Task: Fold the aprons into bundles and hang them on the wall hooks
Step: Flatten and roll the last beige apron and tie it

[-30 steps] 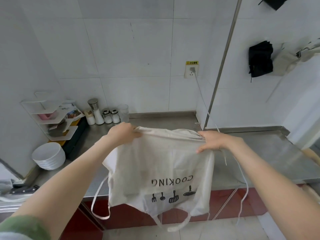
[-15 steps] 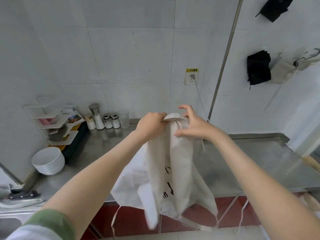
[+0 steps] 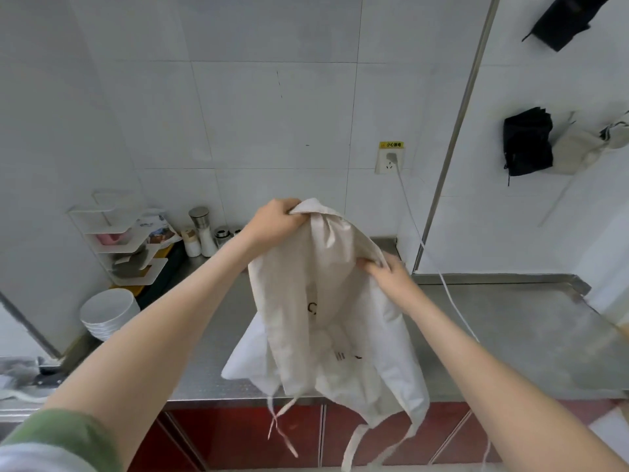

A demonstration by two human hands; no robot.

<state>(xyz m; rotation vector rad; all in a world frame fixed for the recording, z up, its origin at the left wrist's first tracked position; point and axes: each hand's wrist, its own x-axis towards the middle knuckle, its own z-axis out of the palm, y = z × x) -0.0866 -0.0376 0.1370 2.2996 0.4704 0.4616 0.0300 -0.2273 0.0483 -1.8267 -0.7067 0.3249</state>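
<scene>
Although stretched flat and wide a second ago, now hangs doubled lengthwise as a narrow cream apron (image 3: 340,318), raised above the steel counter (image 3: 510,335) with ties dangling past the front edge. Differs too from half a second back, with both hands then level at the top. Now gathers both top corners in the left hand (image 3: 275,219) alone, held high with fingers curled tight round the bunched hem. Finds the right hand (image 3: 391,277) lower, partway down the outer edge, pinching a fold of cloth between thumb and curled fingers. Shows only scraps of the black print, tucked inside the fold.

Means the first fold done, judging by this. Looks like the start of a second, drawing that side edge across to narrow the strip. Leaves the bundling and the hanging yet to do. Offers models on the right-hand wall: a black bundle (image 3: 527,141), a pale bundle (image 3: 575,148) just beside it, another dark bundle (image 3: 561,18) higher up. Cannot make out the hooks themselves. Calls for care with loose ties, likely to trail or snag.
</scene>
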